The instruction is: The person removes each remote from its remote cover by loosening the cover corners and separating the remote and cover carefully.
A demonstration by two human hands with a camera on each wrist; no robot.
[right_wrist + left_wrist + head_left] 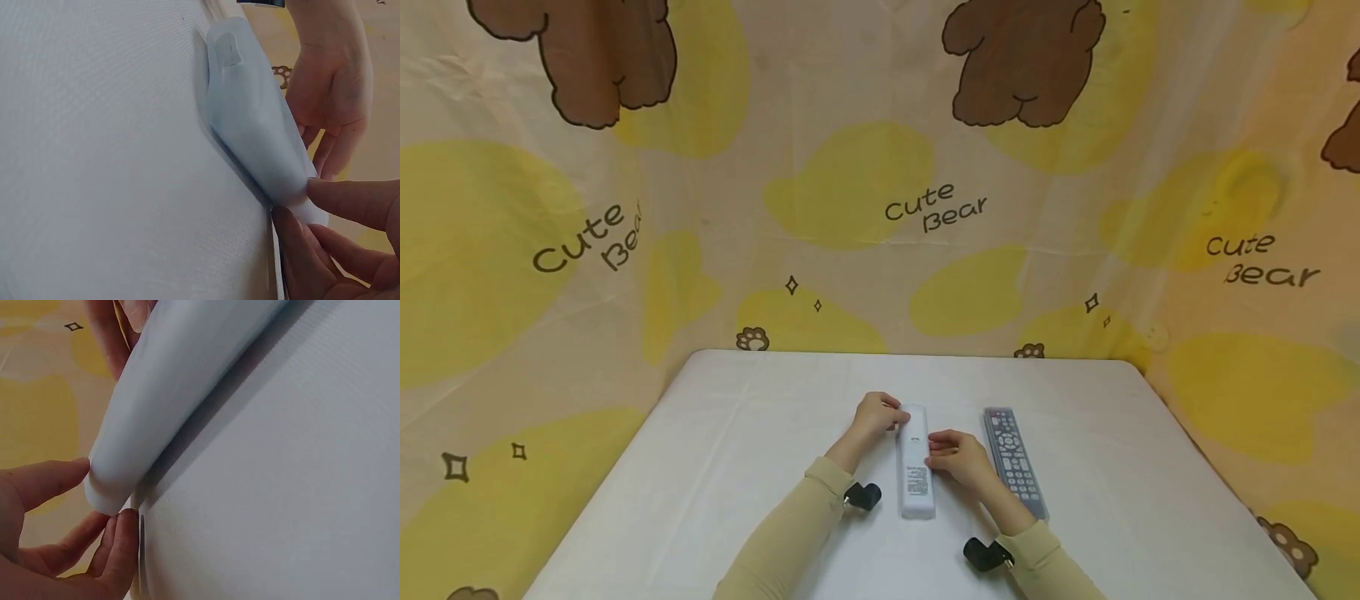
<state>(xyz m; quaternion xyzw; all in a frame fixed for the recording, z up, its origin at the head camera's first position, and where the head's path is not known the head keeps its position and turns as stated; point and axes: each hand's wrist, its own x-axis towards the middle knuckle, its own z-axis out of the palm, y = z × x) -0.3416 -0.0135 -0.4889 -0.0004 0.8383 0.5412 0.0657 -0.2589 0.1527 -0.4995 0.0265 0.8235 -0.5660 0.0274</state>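
A white remote control (915, 492) lies back side up in the middle of the table, with a block of small print near its lower end. My left hand (874, 417) pinches its upper left edge, thumb on the back, fingers by the far end. Along the right edge, my right hand (958, 457) pinches it between thumb and fingers. In the left wrist view the left thumb (53, 478) and fingers meet the rounded edge of the remote. The right wrist view shows the right thumb (356, 200) on the white surface, with fingertips under its edge.
A grey remote control (1015, 458) with many buttons lies face up to the right, partly behind my right forearm. White covering spreads over the table (737, 467). Behind it hangs a patterned cloth (850, 183) with bears. Each sleeve cuff carries a small black camera (987, 554).
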